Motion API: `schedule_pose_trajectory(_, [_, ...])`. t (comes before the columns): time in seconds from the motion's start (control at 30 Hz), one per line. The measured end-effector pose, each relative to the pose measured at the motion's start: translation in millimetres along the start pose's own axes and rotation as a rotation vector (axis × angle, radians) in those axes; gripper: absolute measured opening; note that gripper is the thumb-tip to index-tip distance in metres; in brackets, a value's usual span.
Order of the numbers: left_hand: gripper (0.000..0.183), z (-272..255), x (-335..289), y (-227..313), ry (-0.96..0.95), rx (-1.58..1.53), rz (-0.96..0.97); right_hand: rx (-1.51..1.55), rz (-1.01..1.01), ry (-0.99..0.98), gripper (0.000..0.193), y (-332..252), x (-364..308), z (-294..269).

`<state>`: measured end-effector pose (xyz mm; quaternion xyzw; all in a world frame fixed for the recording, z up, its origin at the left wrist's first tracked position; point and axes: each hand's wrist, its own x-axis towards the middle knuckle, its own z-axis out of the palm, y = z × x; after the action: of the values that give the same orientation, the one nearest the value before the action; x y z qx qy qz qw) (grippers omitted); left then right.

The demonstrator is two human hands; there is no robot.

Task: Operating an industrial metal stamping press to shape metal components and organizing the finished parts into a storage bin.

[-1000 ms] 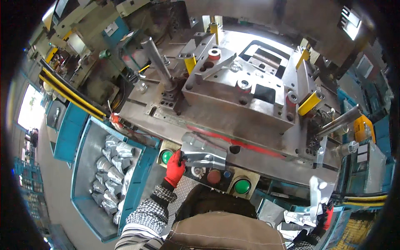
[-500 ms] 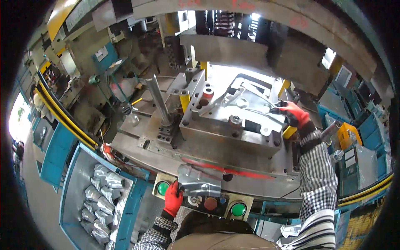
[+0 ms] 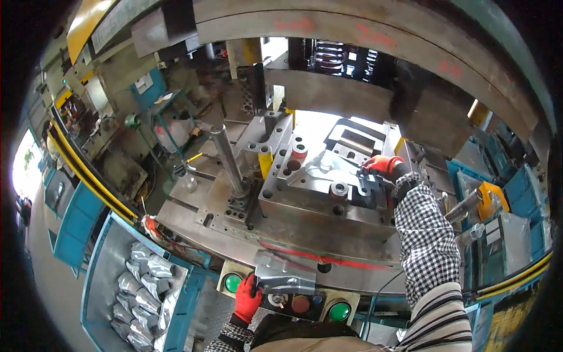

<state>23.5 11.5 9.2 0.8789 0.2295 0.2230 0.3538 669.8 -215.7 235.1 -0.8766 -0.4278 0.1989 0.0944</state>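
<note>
My left hand (image 3: 248, 300), in a red glove with dark fingertips, is closed on the left end of a formed grey sheet-metal part (image 3: 286, 274). That part lies above the button panel at the press's front edge. My right hand (image 3: 384, 166), gloved alike, reaches into the press, its fingers closed at the right edge of a shiny sheet-metal piece (image 3: 329, 168). This piece lies low over the steel die block (image 3: 316, 204); whether it is fully seated I cannot tell. The fingertips partly hide its right end.
A blue bin (image 3: 99, 281) of formed metal parts stands at left. Green buttons (image 3: 233, 283) and a red button (image 3: 300, 303) sit below the left-hand part. A steel guide post (image 3: 229, 158) rises left of the die. The press's upper beam (image 3: 352, 26) hangs overhead.
My right hand has moved left and down onto the die, and the shiny piece, tilted up before, now lies lower. My left hand still holds its part. The view has shifted slightly.
</note>
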Motion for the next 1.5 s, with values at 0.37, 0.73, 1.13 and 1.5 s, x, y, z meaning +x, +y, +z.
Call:
schedule_pose_trajectory(0.37, [0.099, -72, -7, -76, 0.125, 0.221, 0.088, 0.480, -0.159, -0.191, 0.076, -145, -321, 180])
schedule_pose_trajectory(0.73, [0.100, -58, -16, -212, -0.169, -0.276, -0.614, 0.656, 0.448, 0.308, 0.097, -134, -361, 483])
schedule_pose_trajectory(1.13, [0.086, -35, 5, -171, -0.140, -0.526, -0.617, 0.595, 0.665, 0.315, 0.094, -146, -367, 465])
schedule_pose_trajectory(1.5, [0.067, -24, 23, -164, -0.192, -0.454, -0.628, 0.546, 0.684, 0.240, 0.109, -134, -361, 491])
